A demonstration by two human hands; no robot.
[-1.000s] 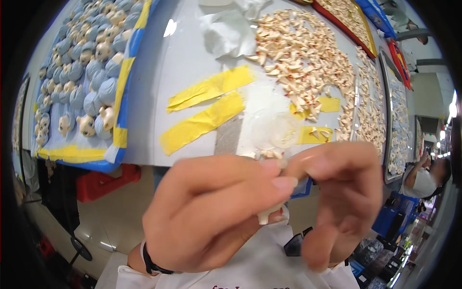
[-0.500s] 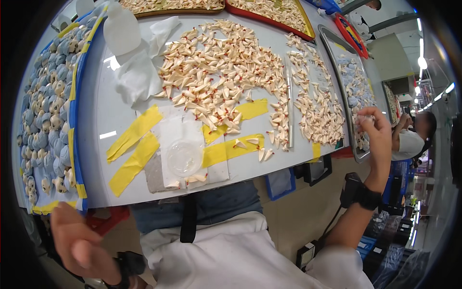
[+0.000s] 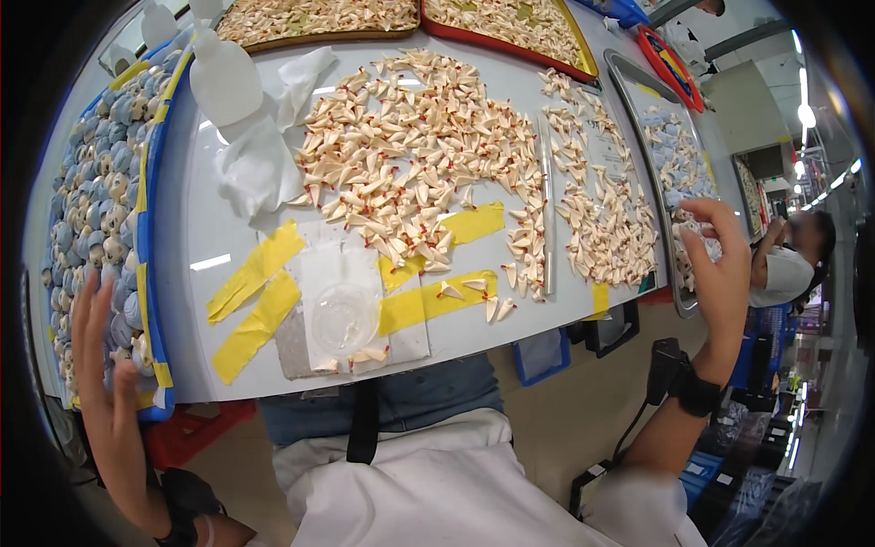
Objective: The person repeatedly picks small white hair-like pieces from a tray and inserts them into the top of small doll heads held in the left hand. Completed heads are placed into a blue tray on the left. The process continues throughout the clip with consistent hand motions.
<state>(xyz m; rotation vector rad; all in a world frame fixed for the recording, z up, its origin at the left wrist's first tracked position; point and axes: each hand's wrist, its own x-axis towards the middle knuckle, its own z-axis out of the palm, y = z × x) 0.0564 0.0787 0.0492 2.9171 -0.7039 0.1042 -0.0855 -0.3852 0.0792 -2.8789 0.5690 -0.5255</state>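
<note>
Your left hand, fingers spread and seemingly empty, hangs at the near end of the blue tray, whose long side runs away from you; doll heads lie beyond your fingertips. Your right hand curls beside the metal tray, its grip impossible to tell.

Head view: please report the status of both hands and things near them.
Left hand open, at blue-edged tray of doll heads. Right hand at metal tray, grip unclear. Red-tipped pieces scattered between; no obstruction seen.
</note>
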